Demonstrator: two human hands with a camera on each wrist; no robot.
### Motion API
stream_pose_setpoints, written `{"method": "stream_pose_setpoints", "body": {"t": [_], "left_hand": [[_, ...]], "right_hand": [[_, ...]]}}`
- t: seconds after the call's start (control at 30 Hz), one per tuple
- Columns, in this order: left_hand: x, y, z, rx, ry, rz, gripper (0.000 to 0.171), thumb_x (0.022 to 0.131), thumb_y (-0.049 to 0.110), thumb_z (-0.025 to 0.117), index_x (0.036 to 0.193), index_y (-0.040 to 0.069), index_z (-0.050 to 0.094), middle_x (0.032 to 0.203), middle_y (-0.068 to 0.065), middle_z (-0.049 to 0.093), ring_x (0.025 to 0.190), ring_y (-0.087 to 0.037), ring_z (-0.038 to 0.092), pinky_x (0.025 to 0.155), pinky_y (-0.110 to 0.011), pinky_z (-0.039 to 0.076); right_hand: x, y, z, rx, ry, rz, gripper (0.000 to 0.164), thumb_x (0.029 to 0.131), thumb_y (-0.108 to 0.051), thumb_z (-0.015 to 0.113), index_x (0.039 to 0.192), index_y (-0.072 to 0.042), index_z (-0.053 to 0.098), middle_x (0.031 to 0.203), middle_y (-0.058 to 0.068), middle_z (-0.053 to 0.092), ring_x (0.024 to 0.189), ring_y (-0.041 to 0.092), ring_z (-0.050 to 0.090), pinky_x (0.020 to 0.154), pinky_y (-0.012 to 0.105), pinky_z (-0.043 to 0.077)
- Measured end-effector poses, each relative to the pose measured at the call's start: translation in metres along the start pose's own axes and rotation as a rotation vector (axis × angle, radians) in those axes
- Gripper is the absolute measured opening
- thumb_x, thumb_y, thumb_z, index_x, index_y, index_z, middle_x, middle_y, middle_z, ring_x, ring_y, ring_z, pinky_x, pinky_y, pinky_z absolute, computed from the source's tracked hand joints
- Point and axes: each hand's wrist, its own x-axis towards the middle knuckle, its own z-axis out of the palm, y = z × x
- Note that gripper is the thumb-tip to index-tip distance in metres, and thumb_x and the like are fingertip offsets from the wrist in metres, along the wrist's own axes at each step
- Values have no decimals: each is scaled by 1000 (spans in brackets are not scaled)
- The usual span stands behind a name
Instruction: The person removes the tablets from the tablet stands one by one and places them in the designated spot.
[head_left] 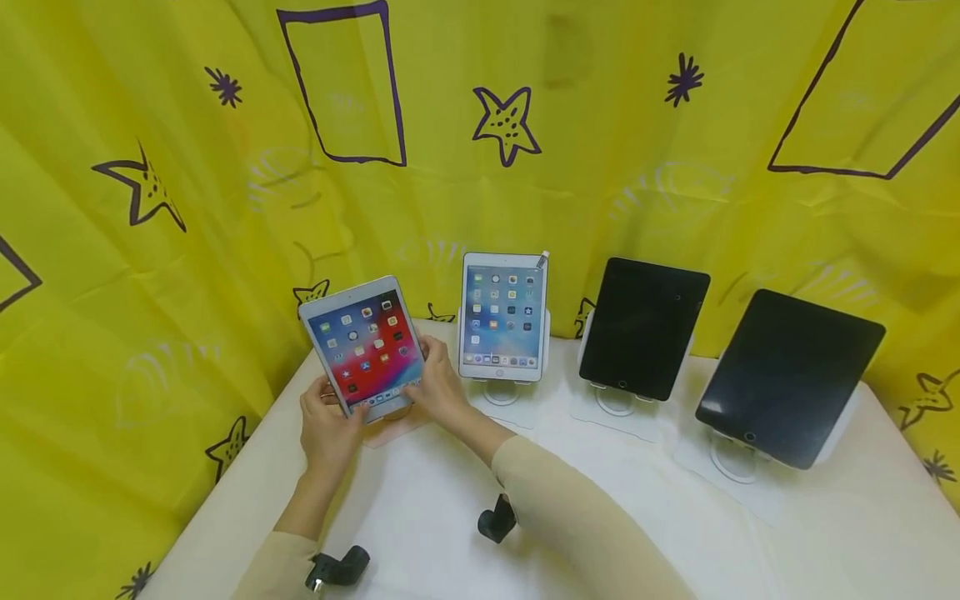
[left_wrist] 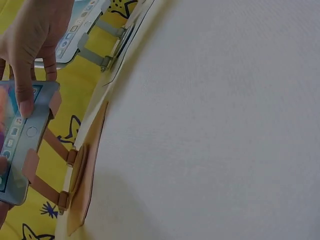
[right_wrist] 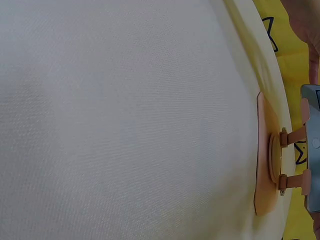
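A white-framed tablet (head_left: 367, 346) with a lit red and blue home screen leans on a pink stand (left_wrist: 87, 175) at the table's left end. The stand's two hooks lap over its lower edge. My left hand (head_left: 328, 429) grips the lower left corner, thumb on the front. On the opposite side my right hand (head_left: 438, 382) holds the lower right edge, its thumb over the bottom of the screen. In the left wrist view that thumb lies near the row of icons beside the home button. The fingers behind the tablet are mostly hidden.
To the right stand a second lit white tablet (head_left: 504, 317) and two dark-screened tablets, a smaller one (head_left: 645, 329) and a larger one (head_left: 791, 379), each on a pale stand. A white cloth covers the table (head_left: 420, 517). A yellow patterned curtain (head_left: 585, 192) hangs close behind.
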Motion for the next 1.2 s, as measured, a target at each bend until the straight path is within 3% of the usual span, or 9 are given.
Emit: {"method": "stream_pose_setpoints", "body": {"t": [0.1, 0.2, 0.47, 0.67, 0.73, 0.93, 1.2], "left_hand": [[2, 2, -2, 28, -18, 65, 68, 78, 5, 74, 131, -2, 32, 109, -24, 55, 92, -37, 58, 69, -48, 47], [2, 3, -2, 56, -16, 121, 71, 77, 5, 75, 132, -2, 31, 107, -25, 57, 87, -38, 60, 67, -51, 48], [1, 3, -3, 23, -32, 126, 78, 79, 7, 76, 140, 3, 28, 112, -22, 52, 92, -34, 57, 70, -48, 53], [0, 9, -14, 35, -42, 171, 80, 76, 7, 78, 140, 3, 29, 107, -19, 53, 91, -30, 57, 70, -46, 55], [0, 12, -18, 41, -48, 178, 80, 76, 8, 78, 140, 3, 30, 107, -19, 53, 91, -29, 57, 68, -41, 56], [0, 22, -30, 22, -113, 113, 82, 77, 9, 77, 142, 4, 26, 107, -18, 53, 93, -26, 54, 68, -17, 47], [-3, 41, -46, 29, -273, 28, 85, 79, 9, 76, 144, 5, 20, 110, -17, 49, 96, -28, 51, 68, -28, 49]], "right_hand": [[-1, 1, -3, -55, 7, -75, 87, 72, -10, 82, 139, -3, 27, 127, 15, 47, 109, 24, 54, 91, 32, 49], [-2, 1, -6, -91, -7, -97, 89, 72, -12, 82, 140, -5, 26, 128, 14, 46, 109, 24, 54, 89, 31, 51], [-6, -3, -11, -110, -8, -89, 91, 72, -14, 82, 143, -10, 26, 118, 11, 48, 97, 22, 55, 71, 26, 54], [-12, -11, -18, -77, -22, -65, 92, 73, -14, 82, 144, -14, 24, 116, 10, 47, 98, 21, 54, 74, 29, 54], [-14, -14, -21, -65, -24, -64, 92, 73, -13, 82, 144, -14, 23, 116, 9, 47, 101, 21, 53, 75, 30, 55], [-22, -27, -36, -68, -21, -70, 94, 73, -13, 82, 146, -16, 22, 118, 10, 47, 105, 22, 53, 76, 32, 55], [-39, -37, -53, -5, -48, 1, 96, 72, -11, 82, 147, -17, 23, 130, 9, 45, 113, 23, 51, 83, 35, 54]]}}
